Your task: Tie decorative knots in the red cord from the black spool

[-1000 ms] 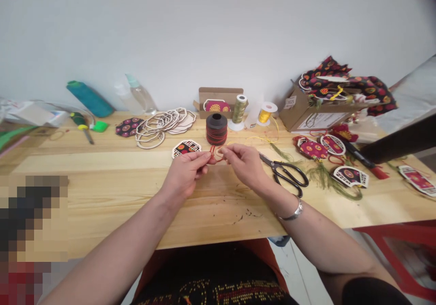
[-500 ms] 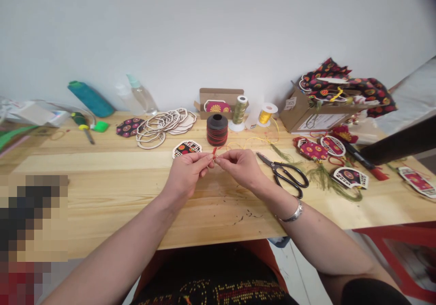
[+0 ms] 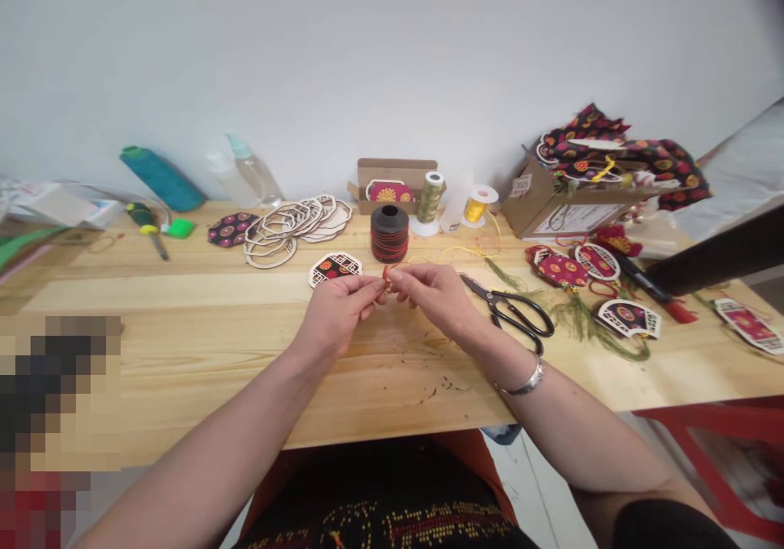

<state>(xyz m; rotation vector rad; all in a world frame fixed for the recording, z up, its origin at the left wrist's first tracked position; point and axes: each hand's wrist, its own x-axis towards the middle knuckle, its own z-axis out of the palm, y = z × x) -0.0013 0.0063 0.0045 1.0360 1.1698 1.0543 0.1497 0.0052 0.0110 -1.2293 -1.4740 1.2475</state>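
Over the middle of the table, my left hand and my right hand meet fingertip to fingertip. Both pinch a short piece of red cord, most of it hidden by the fingers. Just behind them stands a dark spool wound with red cord. An embroidered ornament with a white openwork frame lies beyond my left fingers. To the right of my right hand, black-handled scissors rest on the wood with blades pointing up and left.
Several pale cut-out frames lie at the back left. Olive thread and yellow cord spools stand by the wall. A cardboard box heaped with patterned cloth is at the right, with tasselled ornaments before it.
My right thumb and fingers have shifted slightly up and left around the red cord, closer to my left fingertips. My left hand stays almost in place.
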